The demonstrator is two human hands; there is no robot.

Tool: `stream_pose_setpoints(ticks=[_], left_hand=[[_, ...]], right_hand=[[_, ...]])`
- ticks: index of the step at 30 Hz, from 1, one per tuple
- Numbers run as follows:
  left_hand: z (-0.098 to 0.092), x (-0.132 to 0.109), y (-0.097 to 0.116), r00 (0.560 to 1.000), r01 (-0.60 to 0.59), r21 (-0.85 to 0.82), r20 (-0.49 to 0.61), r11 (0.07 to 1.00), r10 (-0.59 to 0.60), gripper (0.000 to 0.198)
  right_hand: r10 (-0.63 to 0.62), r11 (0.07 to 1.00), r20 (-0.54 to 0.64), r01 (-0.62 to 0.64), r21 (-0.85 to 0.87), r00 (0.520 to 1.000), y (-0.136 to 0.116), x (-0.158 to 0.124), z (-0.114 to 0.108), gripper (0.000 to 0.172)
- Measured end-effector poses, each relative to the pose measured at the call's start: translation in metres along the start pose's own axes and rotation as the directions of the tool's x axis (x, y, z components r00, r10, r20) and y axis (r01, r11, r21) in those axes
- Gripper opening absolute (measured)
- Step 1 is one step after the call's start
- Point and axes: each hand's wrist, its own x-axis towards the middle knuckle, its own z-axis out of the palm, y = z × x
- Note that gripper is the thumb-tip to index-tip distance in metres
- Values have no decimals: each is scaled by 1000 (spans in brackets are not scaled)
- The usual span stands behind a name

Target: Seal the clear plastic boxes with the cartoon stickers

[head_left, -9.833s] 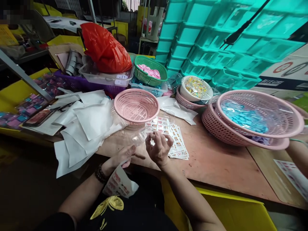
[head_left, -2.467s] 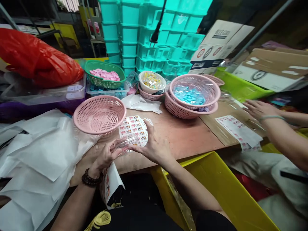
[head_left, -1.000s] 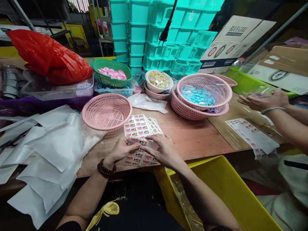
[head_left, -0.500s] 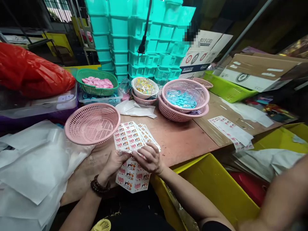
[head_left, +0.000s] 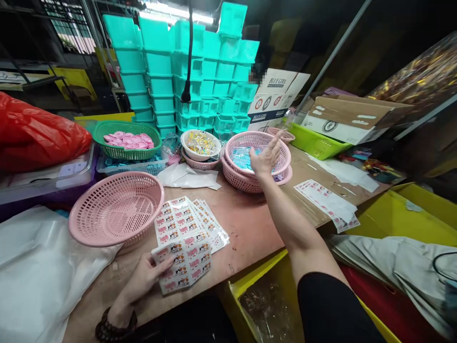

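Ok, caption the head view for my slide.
Left hand holds a white paper sheet of printed cartoons; open right hand is over a round pink plastic basket of blue pieces.

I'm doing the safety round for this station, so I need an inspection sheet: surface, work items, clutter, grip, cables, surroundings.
Surface: wooden table, marked in places.
Work items: bent sticker sheet held up; further sticker sheets lying behind it.
Clutter: white sheets at left; green basket of pink pieces.
Grip: left hand holds the bent sticker sheet; right hand, fingers spread, overlaps the stacked pink baskets in view, contact unclear.
Cables: black cable with plug, hanging before turquoise bins.
Surroundings: white carton behind; yellow bin below the table edge.
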Motion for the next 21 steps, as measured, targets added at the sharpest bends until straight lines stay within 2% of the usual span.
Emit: stream_pose_setpoints(ticks=[3,5,8,11,14,16,17,18,20,21], left_hand=[[-13,-7,-8,989,-136,-36,-66,990,133,29],[-20,-11,-14,964,-229,-116,-165,966,208,36],[-29,-16,-18,937,-307,-260,-253,915,242,42],[-43,-14,-16,960,-273,-353,-152,895,234,40],[-52,-2,-9,989,-112,-370,52,922,141,60],[-46,6,-2,984,15,-323,171,946,43,64],[-39,10,3,979,59,-306,202,950,5,56],[-29,12,8,980,53,-286,200,957,5,47],[-6,14,20,975,42,-247,222,968,14,49],[5,15,26,973,40,-230,230,972,14,53]], right_hand=[[165,985,-75,-168,-38,983,35,53,4,48],[237,970,-70,-239,-34,969,53,64,4,54],[276,961,-50,-276,11,960,68,65,4,47],[265,963,-67,-260,67,962,67,68,-1,43],[195,978,-131,-183,97,972,42,65,-12,51],[107,981,-79,-92,168,991,13,44,-13,58],[56,973,-18,-50,223,998,-4,26,-11,61],[-8,950,79,-17,310,997,-20,3,-7,65],[-99,890,266,-34,455,959,-51,-58,5,74],[-137,834,382,-102,543,914,-64,-92,11,79]])
